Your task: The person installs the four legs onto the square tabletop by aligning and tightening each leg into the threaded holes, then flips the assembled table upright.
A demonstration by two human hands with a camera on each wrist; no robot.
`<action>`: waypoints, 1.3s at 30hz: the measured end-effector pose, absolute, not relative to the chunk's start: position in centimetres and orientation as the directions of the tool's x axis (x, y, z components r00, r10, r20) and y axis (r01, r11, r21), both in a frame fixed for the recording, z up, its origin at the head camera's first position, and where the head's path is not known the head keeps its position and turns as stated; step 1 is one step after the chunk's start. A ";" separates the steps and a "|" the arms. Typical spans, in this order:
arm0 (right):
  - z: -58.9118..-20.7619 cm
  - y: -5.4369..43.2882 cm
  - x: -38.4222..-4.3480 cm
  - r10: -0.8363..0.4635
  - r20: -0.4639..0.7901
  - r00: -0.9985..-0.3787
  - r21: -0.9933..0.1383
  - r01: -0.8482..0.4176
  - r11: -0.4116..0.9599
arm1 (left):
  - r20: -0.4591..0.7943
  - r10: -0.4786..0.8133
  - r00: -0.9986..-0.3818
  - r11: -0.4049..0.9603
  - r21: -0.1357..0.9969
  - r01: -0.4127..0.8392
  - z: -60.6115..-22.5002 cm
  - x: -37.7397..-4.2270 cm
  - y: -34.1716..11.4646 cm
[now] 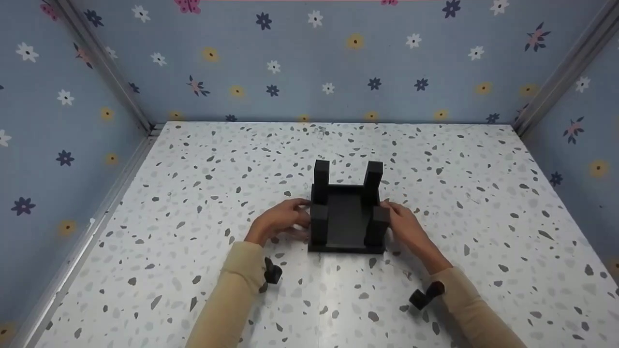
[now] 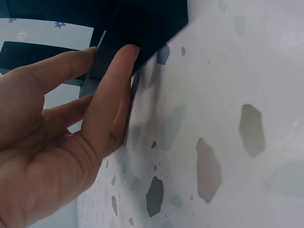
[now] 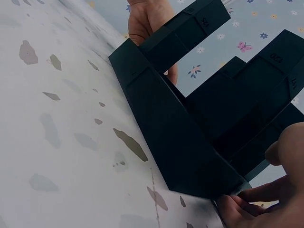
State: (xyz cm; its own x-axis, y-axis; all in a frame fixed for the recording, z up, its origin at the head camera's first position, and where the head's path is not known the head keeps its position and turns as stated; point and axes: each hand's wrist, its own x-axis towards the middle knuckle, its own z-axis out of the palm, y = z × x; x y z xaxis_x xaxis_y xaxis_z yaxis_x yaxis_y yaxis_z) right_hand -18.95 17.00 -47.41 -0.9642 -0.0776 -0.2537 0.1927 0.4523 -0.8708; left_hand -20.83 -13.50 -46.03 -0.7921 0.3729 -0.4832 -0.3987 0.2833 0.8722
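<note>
A black stand-like piece (image 1: 346,220) lies base down on the speckled table, with several square posts rising from its corners. The left hand (image 1: 285,217) is at its left side; in the left wrist view, the thumb and fingers (image 2: 111,90) meet the black side and a post. At the right side, the right hand (image 1: 405,226) holds the piece by its edge near the front post. In the right wrist view, fingertips (image 3: 232,209) are tucked at the base's lower corner, and small marks show on the posts. Some fingers are hidden behind the piece.
The white speckled tabletop (image 1: 217,169) surrounds the piece. Blue flowered panels (image 1: 295,58) stand at the back and both sides, with metal rails (image 1: 106,72) at the corners. Small black devices (image 1: 273,273) are attached at the beige cuffs.
</note>
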 end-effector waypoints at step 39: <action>-47.0 17.0 -18.4 -0.013 -0.064 -0.998 -0.964 0.059 0.261 | -0.265 0.314 -0.912 0.198 0.957 -0.210 -45.8 -21.4 -12.6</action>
State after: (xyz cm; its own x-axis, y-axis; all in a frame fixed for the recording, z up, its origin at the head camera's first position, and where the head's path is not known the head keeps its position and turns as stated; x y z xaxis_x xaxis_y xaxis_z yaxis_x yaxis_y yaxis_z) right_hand -18.41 17.03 -46.96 -0.9978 -0.0128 -0.0643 0.0588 0.2611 -0.9635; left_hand -21.41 -12.60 -45.82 -0.9119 0.3138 -0.2646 -0.2096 0.1982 0.9575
